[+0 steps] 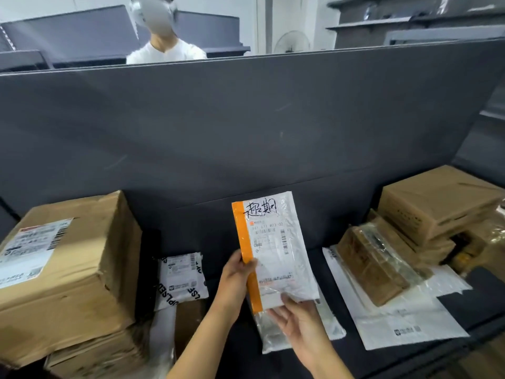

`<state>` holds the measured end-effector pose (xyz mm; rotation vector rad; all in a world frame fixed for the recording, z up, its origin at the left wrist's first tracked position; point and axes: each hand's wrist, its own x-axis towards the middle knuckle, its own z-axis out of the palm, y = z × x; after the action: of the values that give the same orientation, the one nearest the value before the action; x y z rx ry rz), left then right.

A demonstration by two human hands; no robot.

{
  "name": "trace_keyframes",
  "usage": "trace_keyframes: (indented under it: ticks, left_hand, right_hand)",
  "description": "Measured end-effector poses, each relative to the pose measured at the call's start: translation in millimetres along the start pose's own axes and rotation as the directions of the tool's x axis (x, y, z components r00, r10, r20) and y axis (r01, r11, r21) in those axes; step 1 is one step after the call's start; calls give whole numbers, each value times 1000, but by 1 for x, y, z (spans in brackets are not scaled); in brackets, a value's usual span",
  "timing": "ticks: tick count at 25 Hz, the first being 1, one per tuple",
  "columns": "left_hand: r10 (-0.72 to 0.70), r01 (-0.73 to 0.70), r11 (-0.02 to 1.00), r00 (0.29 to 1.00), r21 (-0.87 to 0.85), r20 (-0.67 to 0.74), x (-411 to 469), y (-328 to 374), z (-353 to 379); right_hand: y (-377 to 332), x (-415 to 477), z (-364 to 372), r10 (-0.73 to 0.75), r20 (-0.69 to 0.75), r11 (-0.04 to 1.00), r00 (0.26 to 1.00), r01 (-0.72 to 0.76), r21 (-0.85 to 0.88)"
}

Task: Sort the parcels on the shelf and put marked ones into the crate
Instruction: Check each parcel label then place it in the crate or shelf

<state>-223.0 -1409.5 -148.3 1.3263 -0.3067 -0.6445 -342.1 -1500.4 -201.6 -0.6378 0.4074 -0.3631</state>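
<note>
I hold a flat white mailer (pixel 276 250) upright over the dark shelf (pixel 218 242). It has an orange strip down its left edge, a printed label and black handwriting across the top. My left hand (pixel 235 280) grips its left edge on the orange strip. My right hand (pixel 297 318) supports its bottom edge from below, thumb on the front. Beneath it a clear plastic bag parcel (pixel 273 335) lies flat on the shelf. No crate is in view.
A large cardboard box (pixel 62 269) stands at the left on flatter cartons. A small white printed bag (pixel 181 277) lies beside it. At the right, stacked cardboard boxes (pixel 437 209), a wrapped brown parcel (pixel 374 263) and a white mailer (pixel 396 324). A person in white stands beyond the grey back panel (pixel 218 119).
</note>
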Motion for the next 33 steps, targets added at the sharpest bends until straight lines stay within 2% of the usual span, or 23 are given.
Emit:
trace_keyframes:
  ticks: [4, 7, 9, 11, 13, 16, 18, 19, 22, 24, 26, 30, 33]
  left_hand:
    - [-24, 25, 999, 999, -45, 24, -17, 2, -3]
    - [-53, 54, 998, 996, -12, 65, -27, 8, -6]
    - [-67, 73, 994, 994, -77, 81, -27, 19, -13]
    - [-60, 70, 985, 996, -160, 64, -21, 33, -26]
    - [-54, 58, 987, 998, -148, 31, -15, 43, -39]
    - [-89, 82, 994, 992, 75, 87, -15, 38, -40]
    - [-126, 95, 979, 978, 180, 167, -20, 29, -31]
    - [-147, 107, 976, 967, 192, 208, -23, 24, -26]
    - [-193, 123, 965, 931, 230, 310, -31, 15, -11]
    - [-172, 111, 969, 946, 222, 277, -37, 3, 2]
    - [-161, 127, 978, 964, 163, 213, -46, -16, 18]
    - [-276, 240, 958, 922, 159, 272, -78, -77, 52]
    - [-342, 279, 935, 871, 218, 354, -103, -110, 74]
  right_hand:
    - [3, -7, 14, -55, -59, 998, 997, 55, -13]
    - [-9, -15, 11, -135, -116, 985, 984, 120, -123]
    - [-30, -19, 8, -246, -172, 952, 954, 203, -231]
    - [-62, -24, 4, -348, -153, 880, 925, 266, -393]
    - [-94, -31, 0, -368, -73, 779, 927, 265, -569]
    - [-126, -40, -1, -289, 19, 605, 957, 198, -771]
    - [-134, -47, 1, -321, 22, 546, 947, 204, -813]
    - [-136, -50, 1, -374, -11, 566, 927, 219, -795]
    - [-138, -61, -9, -515, -217, 731, 829, 293, -616]
    - [-130, -75, -21, -500, -347, 839, 794, 346, -419]
    - [-102, -92, -40, -419, -392, 906, 819, 349, -237]
    - [-16, -147, -86, -313, -420, 948, 852, 253, -194]
    - [0, -180, -115, -304, -521, 952, 798, 232, -200]
